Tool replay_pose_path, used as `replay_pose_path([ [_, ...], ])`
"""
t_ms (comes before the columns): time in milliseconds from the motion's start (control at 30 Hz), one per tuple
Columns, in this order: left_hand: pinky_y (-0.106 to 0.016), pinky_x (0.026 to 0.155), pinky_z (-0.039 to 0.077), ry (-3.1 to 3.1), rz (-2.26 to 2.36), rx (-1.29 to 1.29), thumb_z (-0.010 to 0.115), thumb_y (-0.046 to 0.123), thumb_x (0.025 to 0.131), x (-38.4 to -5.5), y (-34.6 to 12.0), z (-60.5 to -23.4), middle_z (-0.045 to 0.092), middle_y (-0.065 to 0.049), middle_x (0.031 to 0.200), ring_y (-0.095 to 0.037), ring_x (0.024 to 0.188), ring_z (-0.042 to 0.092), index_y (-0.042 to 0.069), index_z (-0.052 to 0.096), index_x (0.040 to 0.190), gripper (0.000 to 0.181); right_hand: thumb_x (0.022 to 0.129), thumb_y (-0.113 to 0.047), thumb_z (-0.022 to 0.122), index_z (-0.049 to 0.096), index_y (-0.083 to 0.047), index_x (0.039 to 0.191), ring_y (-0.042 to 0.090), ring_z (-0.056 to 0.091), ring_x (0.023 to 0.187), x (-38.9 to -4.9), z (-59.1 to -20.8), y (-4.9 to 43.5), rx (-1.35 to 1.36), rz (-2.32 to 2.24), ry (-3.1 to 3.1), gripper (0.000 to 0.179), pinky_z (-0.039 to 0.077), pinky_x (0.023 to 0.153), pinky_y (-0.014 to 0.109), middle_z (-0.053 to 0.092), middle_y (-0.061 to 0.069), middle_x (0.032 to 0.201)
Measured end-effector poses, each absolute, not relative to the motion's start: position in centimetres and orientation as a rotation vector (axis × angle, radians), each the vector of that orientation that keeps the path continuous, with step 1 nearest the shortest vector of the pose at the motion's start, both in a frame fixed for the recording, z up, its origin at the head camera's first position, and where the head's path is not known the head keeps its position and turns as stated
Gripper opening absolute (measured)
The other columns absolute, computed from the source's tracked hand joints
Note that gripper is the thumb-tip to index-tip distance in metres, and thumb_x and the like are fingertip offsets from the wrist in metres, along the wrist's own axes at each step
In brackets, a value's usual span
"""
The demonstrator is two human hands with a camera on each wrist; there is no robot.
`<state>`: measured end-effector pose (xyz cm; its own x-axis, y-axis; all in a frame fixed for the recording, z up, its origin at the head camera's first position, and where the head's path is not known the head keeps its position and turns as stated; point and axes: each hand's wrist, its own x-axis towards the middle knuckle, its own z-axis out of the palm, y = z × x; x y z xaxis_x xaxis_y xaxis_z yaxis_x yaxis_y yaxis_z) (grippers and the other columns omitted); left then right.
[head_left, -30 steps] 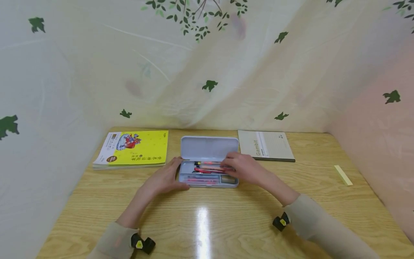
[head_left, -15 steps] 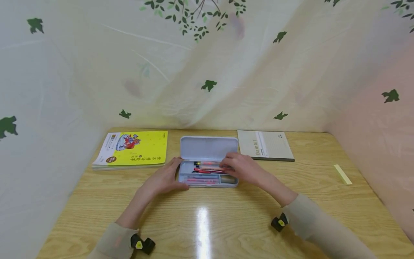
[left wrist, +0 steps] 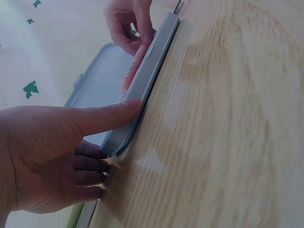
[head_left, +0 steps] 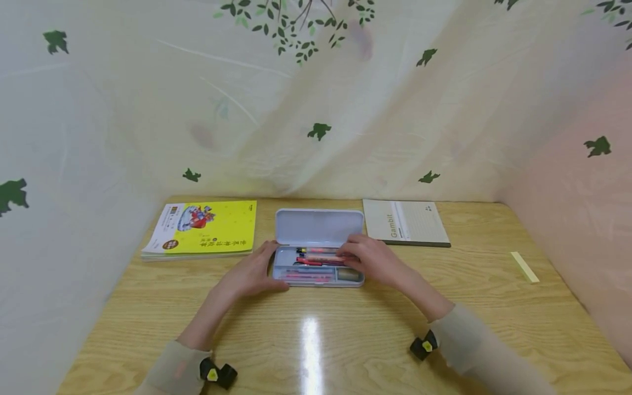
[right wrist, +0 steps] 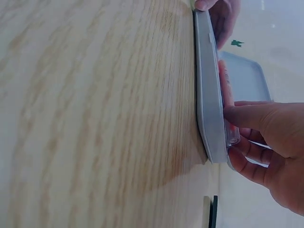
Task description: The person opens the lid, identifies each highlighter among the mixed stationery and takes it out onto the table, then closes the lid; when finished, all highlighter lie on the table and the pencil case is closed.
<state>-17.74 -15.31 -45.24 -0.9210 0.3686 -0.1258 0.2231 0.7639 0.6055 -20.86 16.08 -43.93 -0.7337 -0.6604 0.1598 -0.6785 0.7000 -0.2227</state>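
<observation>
A light blue-grey pencil case [head_left: 319, 226] lies on the table with its lid tipped back. My left hand [head_left: 252, 272] holds its left end, the thumb along the front wall and the other fingers around the end, as the left wrist view shows. Over the right part of the case, my right hand [head_left: 371, 258] pinches a pink pen [right wrist: 226, 88] with a clear end between thumb and fingers. The pen lies lengthwise at the front rim's height. Several pens [head_left: 316, 262], red and pink ones among them, fill the compartments; the right hand hides some of their ends.
A stack of books with a yellow cover [head_left: 222, 225] sits at the back left. To the back right lies a grey notebook [head_left: 412, 222], close beside the lid. A pale yellow strip [head_left: 524, 267] is near the table's right edge. Printed cloth hangs behind the table.
The pink pen under my right fingers shows higher over the red pens than before. My right wrist has shifted slightly; the left hand stays at the case's end.
</observation>
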Motion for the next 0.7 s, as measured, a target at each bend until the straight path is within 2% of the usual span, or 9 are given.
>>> replay_pose_path([
  [300, -0.055, 0.115, 0.045, 2.718, 0.905, 0.450, 0.088, 0.036, 0.081, -17.65, -15.20, -45.30, 0.047, -0.016, 0.154, -0.032, 0.127, 0.054, 0.008, 0.035, 0.157, 0.097, 0.093, -0.017, 0.076, 0.080, -0.017, 0.108, 0.006, 0.052, 0.076, -20.80, -44.48, 16.38, 1.069, 0.518, -2.821, 0.015, 0.044, 0.064, 0.019, 0.067, -0.003, 0.092],
  [700, -0.056, 0.115, 0.045, 2.724, 0.896, 0.445, 0.089, 0.036, 0.080, -17.59, -15.14, -45.21, 0.047, -0.016, 0.153, -0.032, 0.127, 0.054, 0.008, 0.036, 0.156, 0.097, 0.094, -0.014, 0.075, 0.080, -0.016, 0.109, 0.010, 0.056, 0.086, -20.47, -44.14, 16.74, 0.930, 0.784, -2.839, 0.015, 0.050, 0.072, 0.023, 0.068, -0.002, 0.099],
])
